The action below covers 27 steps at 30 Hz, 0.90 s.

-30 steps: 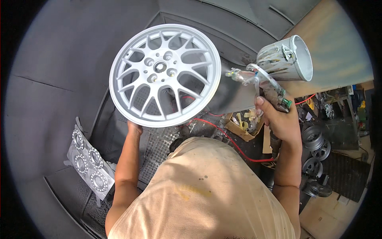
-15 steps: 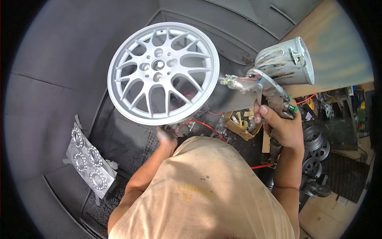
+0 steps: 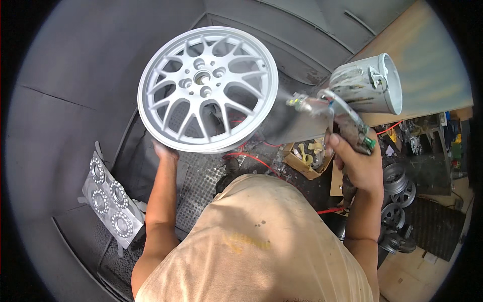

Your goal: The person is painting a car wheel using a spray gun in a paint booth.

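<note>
A silver-white multi-spoke alloy wheel (image 3: 177,105) stands tilted ahead of me, its face toward me. My left hand (image 3: 165,152) holds its lower left edge, the fingertips out of sight behind the rim. On the right, my right hand (image 3: 358,160) is closed around a paint spray gun (image 3: 347,121), fingers at the trigger. The gun's nozzle points left at the wheel's right edge, a short gap away, with a faint mist between them. A paint-streaked white cup (image 3: 365,83) is fixed on top of the gun.
A silver-coated panel with several round, perforated rings (image 3: 121,224) stands at lower left. Grey booth walls (image 3: 75,65) enclose the left and back. Red hose (image 3: 256,160) crosses the floor near a cardboard box of scraps (image 3: 307,168). Several grey wheels (image 3: 393,214) are piled at right.
The wheel has turned clockwise. My left hand has moved left and up along its lower edge. The spray gun has dropped slightly and shifted a little right, and mist shows at its nozzle.
</note>
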Motion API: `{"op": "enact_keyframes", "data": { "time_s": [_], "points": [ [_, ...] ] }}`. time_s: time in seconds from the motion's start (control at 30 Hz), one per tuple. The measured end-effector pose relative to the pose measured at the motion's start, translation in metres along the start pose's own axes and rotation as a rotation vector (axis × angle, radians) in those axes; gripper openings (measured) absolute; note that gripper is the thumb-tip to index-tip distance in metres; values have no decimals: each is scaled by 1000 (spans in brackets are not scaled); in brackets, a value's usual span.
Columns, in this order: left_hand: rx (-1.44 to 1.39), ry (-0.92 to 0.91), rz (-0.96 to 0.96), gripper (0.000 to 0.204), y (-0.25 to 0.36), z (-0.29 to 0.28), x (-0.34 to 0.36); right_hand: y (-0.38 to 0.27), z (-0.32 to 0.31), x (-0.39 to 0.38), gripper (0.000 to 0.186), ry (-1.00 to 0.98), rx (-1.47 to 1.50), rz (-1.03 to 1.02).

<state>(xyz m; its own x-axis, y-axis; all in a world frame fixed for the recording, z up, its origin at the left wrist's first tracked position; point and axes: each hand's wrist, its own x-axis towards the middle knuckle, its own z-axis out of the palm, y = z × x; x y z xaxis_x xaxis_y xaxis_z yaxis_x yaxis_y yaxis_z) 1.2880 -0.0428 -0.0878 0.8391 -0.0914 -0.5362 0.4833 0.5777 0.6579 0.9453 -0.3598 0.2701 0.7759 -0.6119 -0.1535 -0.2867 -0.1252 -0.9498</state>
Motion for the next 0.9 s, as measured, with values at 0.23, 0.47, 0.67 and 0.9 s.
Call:
{"op": "enact_keyframes", "data": {
  "time_s": [0.23,0.47,0.67,0.9],
  "points": [
    [148,55,-551,86,-113,-5,-117,12,-8,-7,30,-20,-83,39],
    [242,61,-361,73,-83,3,-97,12,-12,9,26,168,-137,-43],
    [224,-71,-233,61,1,-11,-7,-3,11,-17,43,-102,186,64],
    [214,105,-203,34,-31,-34,14,18,-1,-20,33,-128,7,39]
  ]
}}
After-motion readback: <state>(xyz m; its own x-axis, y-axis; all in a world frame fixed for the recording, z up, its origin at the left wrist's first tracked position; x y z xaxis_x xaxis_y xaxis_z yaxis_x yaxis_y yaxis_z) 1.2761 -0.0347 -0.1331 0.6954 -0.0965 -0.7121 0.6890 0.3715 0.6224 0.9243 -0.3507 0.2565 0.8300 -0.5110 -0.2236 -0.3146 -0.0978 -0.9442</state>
